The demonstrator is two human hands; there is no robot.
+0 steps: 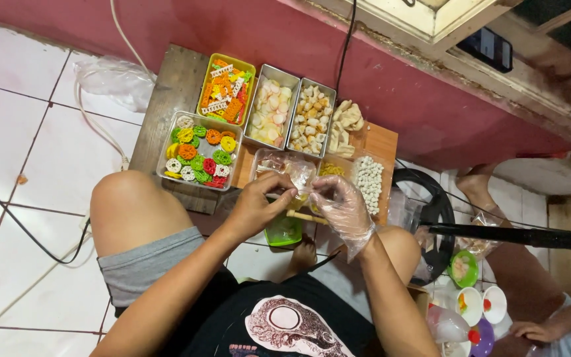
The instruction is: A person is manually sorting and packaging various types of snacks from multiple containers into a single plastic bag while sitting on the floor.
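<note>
My left hand (pixel 256 205) is bare and pinches the edge of a small clear plastic bag (pixel 292 173) held over the low wooden board (pixel 166 99). My right hand (pixel 342 205), in a thin clear plastic glove, grips the same bag from the right side. A thin wooden stick (pixel 305 217) lies just under both hands. Behind the bag sit trays of crackers: a clear tray of colourful flower-shaped ones (pixel 199 153), a yellow tray of mixed orange and white pieces (pixel 226 89), and two metal trays of pale pieces (pixel 271 112) (pixel 310 120).
A green container (pixel 284 231) sits on the floor below my hands. Small white pellets (pixel 368 182) fill a clear tray at right. A black stand base and pole (pixel 497 233) lie right. Another person's hand (pixel 533 329) and small bowls (pixel 474 301) are at bottom right. Cables cross the white tiles.
</note>
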